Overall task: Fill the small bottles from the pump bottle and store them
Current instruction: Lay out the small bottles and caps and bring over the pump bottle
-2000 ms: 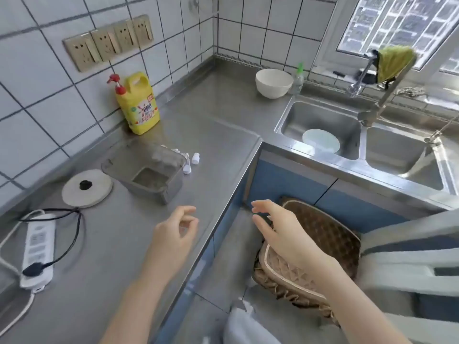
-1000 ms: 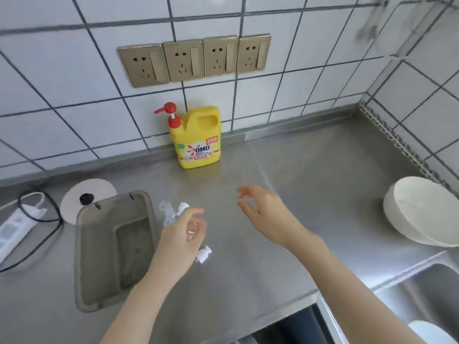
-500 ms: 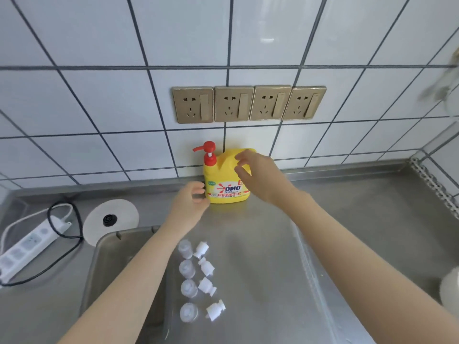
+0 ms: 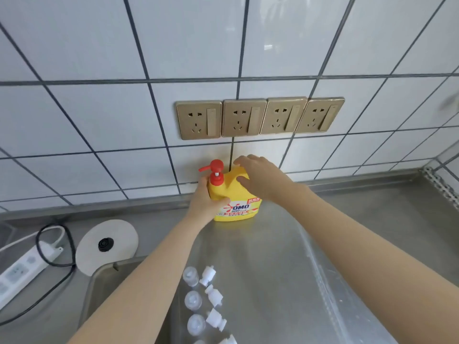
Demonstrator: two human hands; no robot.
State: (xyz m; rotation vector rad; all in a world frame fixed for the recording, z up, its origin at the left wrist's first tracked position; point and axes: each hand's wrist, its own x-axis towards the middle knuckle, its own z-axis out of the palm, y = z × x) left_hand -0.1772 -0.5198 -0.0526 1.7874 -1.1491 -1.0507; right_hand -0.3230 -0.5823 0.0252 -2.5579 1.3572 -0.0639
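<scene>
Steel counter (image 4: pixel 347 232): yellow pump bottle (image 4: pixel 238 207) at wall, small bottles (image 4: pixel 192 300), caps (image 4: pixel 213 295), tray (image 4: pixel 99 289), power strip (image 4: pixel 22 269).

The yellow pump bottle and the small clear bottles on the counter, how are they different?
The yellow pump bottle is big and opaque; the small clear bottles are tiny and see-through. The pump bottle carries its red pump; the small bottles are open, their white caps lying beside them. The left hand and right hand grip the pump bottle; nobody touches the small ones. All stand on the steel counter.
</scene>
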